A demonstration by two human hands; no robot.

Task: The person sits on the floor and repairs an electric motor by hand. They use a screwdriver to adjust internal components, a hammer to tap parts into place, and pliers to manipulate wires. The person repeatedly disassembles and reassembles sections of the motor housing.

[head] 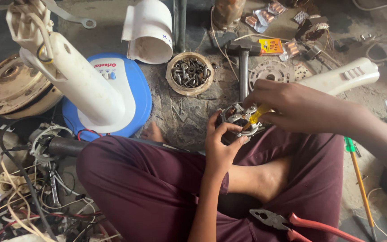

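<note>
My left hand (pixel 221 144) grips a small round metal motor part (pixel 234 114) from below, above my crossed legs in maroon trousers. My right hand (pixel 287 105) comes in from the right and holds a screwdriver with a yellow handle (pixel 256 114), its tip down in the motor part. Both hands meet over my lap near the floor's middle. The screwdriver's shaft is mostly hidden by my fingers and the part.
A round dish of screws and bolts (pixel 190 73) sits just beyond. A hammer (pixel 243 60) lies beside it. A white fan stand on a blue base (pixel 104 89) fills the left. Red-handled pliers (pixel 292 222) rest on my leg. Tangled wires (pixel 27 201) crowd the lower left.
</note>
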